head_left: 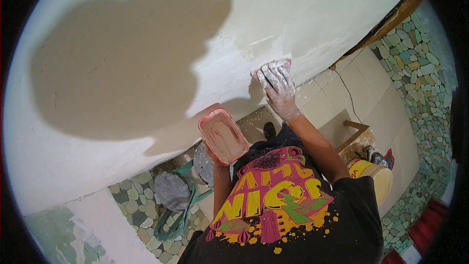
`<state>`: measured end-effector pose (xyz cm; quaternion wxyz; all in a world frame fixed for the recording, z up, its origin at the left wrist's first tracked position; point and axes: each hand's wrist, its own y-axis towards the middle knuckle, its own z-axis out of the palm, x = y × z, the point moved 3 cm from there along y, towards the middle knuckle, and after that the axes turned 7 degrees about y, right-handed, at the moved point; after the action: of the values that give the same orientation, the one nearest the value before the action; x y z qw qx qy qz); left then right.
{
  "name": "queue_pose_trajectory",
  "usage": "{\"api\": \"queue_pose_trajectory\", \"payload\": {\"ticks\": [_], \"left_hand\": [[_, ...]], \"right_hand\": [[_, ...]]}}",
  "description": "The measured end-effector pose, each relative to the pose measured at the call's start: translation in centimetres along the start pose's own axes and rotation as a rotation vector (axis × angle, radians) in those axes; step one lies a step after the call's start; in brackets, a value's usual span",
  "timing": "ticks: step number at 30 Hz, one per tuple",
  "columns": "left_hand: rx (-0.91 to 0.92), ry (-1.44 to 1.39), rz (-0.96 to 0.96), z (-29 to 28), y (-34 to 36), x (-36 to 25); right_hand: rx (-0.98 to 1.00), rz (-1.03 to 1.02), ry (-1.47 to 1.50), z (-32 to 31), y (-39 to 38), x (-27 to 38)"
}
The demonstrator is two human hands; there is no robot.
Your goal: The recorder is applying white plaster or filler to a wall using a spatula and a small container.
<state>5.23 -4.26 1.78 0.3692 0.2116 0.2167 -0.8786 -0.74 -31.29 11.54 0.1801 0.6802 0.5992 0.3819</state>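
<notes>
My left hand (219, 165), mostly hidden underneath, holds up a red rectangular plastic tub (224, 137). Pale putty coats the tub's inside and rim. My right hand (278, 87), whitened with putty, is pressed to the white wall (229, 63). Its fingers lie over a flat reddish spreader (287, 63), of which only the edges show on either side of them. Around the spreader, the wall carries fresh patches and ridges of putty (259, 44).
Below my left arm are a grey round lid or bucket (172, 190) and a green hose-like loop (171, 230). To the right, a yellow bucket (378, 178) and a wooden box (359, 144) stand on floor tiles. A cable (349, 93) crosses the tiles.
</notes>
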Motion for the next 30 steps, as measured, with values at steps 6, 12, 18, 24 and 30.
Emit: {"api": "queue_pose_trajectory", "payload": {"ticks": [6,12,18,24,30], "left_hand": [[0.050,-0.027,-0.050,0.6,0.1,0.2],[0.089,-0.032,-0.049,0.0,-0.7,0.5],[0.103,-0.065,-0.016,2.2,-0.6,0.6],[0.179,-0.012,0.037,2.9,-0.8,-0.1],[0.115,-0.041,-0.013,2.5,-0.3,-0.1]], "right_hand": [[-0.078,0.360,0.424,-2.6,-1.5,0.1],[-0.383,0.995,1.532,-9.2,4.0,-0.1],[-0.634,0.988,1.822,-9.6,3.9,-0.6],[-0.482,0.404,0.371,-8.3,3.3,2.4],[-0.431,-0.176,0.231,-1.7,5.2,1.9]]}}
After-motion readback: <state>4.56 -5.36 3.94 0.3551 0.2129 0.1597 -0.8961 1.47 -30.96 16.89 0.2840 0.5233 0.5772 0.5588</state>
